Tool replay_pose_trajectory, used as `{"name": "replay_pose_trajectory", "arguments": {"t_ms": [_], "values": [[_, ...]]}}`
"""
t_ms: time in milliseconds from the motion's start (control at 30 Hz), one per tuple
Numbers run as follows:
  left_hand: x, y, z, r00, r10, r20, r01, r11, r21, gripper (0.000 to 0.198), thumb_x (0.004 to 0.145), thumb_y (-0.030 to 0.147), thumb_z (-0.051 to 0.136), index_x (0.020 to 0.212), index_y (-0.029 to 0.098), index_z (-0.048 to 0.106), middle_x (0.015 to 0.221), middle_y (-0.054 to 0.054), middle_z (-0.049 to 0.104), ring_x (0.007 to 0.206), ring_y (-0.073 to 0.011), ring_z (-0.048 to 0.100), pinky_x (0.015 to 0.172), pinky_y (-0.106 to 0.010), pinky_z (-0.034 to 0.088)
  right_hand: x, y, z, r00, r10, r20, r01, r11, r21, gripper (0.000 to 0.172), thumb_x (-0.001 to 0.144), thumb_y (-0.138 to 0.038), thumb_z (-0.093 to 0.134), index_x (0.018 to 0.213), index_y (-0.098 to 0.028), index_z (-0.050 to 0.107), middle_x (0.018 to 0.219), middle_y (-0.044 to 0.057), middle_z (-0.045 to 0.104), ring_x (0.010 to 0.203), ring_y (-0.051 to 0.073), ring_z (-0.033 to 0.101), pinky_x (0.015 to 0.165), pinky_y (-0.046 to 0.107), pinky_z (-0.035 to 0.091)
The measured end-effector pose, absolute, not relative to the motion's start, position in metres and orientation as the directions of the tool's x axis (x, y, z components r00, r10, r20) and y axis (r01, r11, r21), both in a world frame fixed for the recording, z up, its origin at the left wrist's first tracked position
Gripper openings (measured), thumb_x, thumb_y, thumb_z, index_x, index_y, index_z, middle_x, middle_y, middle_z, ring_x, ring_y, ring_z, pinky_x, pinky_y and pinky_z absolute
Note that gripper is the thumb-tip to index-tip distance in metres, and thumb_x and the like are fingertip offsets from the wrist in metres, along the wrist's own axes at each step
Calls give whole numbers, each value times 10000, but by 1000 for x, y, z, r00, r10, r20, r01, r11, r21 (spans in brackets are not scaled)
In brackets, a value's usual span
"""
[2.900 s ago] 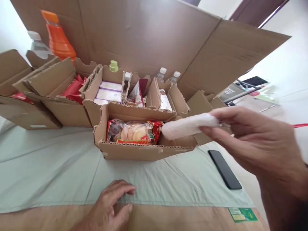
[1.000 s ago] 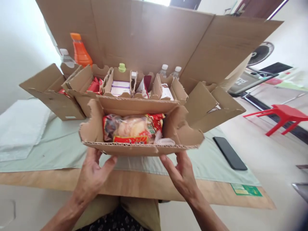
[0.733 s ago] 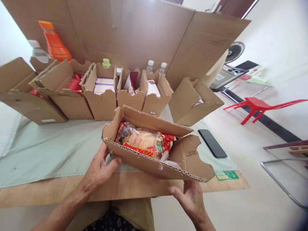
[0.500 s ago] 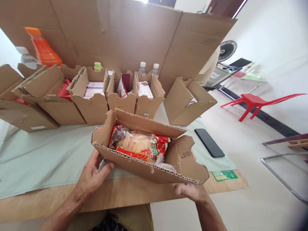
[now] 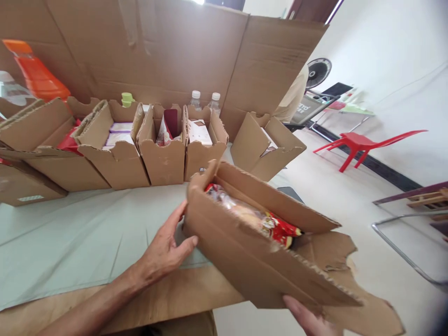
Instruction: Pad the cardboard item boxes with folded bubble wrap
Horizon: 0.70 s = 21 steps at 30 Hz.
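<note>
An open cardboard box (image 5: 241, 252) is held between both hands, tilted at the table's front right edge. Inside lies a red and clear snack packet (image 5: 252, 217). My left hand (image 5: 163, 249) grips the box's left end, thumb on the near wall and fingers around the corner. Under the lower right part of the near wall, my right hand (image 5: 310, 317) supports the box; its thumb shows and the other fingers are hidden beneath. Part of a black phone (image 5: 291, 193) shows behind the box.
Several open cardboard boxes (image 5: 163, 161) stand in a row at the back, holding packets and cartons. Another box (image 5: 268, 147) leans apart at the right. A tall cardboard panel (image 5: 182, 51), an orange bottle (image 5: 40, 70) and clear bottles (image 5: 196, 100) are behind. A red chair (image 5: 360, 144) stands beyond.
The held box has moved right and toward me and turned, its right end swinging nearer. Both hands went with it. The box now covers most of the phone. The view has shifted slightly right.
</note>
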<state>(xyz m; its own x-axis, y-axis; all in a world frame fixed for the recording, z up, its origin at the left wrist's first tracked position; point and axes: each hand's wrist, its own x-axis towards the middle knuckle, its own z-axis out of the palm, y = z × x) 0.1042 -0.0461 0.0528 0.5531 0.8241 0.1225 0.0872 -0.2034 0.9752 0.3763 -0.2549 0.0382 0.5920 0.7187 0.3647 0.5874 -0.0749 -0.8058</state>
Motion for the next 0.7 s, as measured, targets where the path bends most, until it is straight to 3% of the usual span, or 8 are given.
{"name": "replay_pose_trajectory", "arguments": {"t_ms": [100,200,267,433,600,700], "values": [[116,-50,36,568,819,82,179,-220,959,791,910,295,640,1630,227,318,1668,-166,406,1510,-355,442,1230,-593,380,372,-247,50,766,512,389,493,-78,-867,757,704,-538,882,1343,-239,608,1195,130,730,1182,399,676,964,590,604],[114,-54,23,603,796,54,287,-280,916,756,896,247,596,1614,230,360,1655,-171,424,1510,-376,439,1160,-602,470,368,-222,62,812,342,472,503,0,-865,913,661,-491,922,1432,-192,534,1354,150,644,1313,408,591,1118,699,448],[111,-55,18,622,778,86,316,-349,882,733,883,218,585,1594,222,403,1638,-170,451,1510,-380,437,1150,-592,487,366,-201,67,774,336,536,558,39,-829,1005,650,-470,932,1490,-181,462,1424,158,588,1374,396,543,1163,714,382],[109,-51,12,652,741,160,325,-464,824,720,848,193,603,1557,202,474,1613,-173,486,1487,-374,470,1166,-579,478,354,-164,69,715,399,574,594,85,-800,1064,723,-427,894,1587,-220,310,1561,192,443,1463,380,458,1191,681,371],[111,-51,8,698,683,216,311,-561,767,724,841,172,590,1554,221,481,1588,-162,516,1460,-363,494,1184,-612,439,338,-157,72,674,413,612,637,94,-765,1087,706,-380,909,1598,-223,307,1611,191,382,1513,388,387,1222,690,307],[111,-52,5,704,669,241,309,-593,743,720,841,170,585,1552,219,484,1579,-171,522,1437,-371,510,1168,-629,442,339,-153,75,672,432,601,637,75,-767,1061,728,-429,884,1594,-216,311,1608,194,387,1502,379,404,1215,669,333]]}}
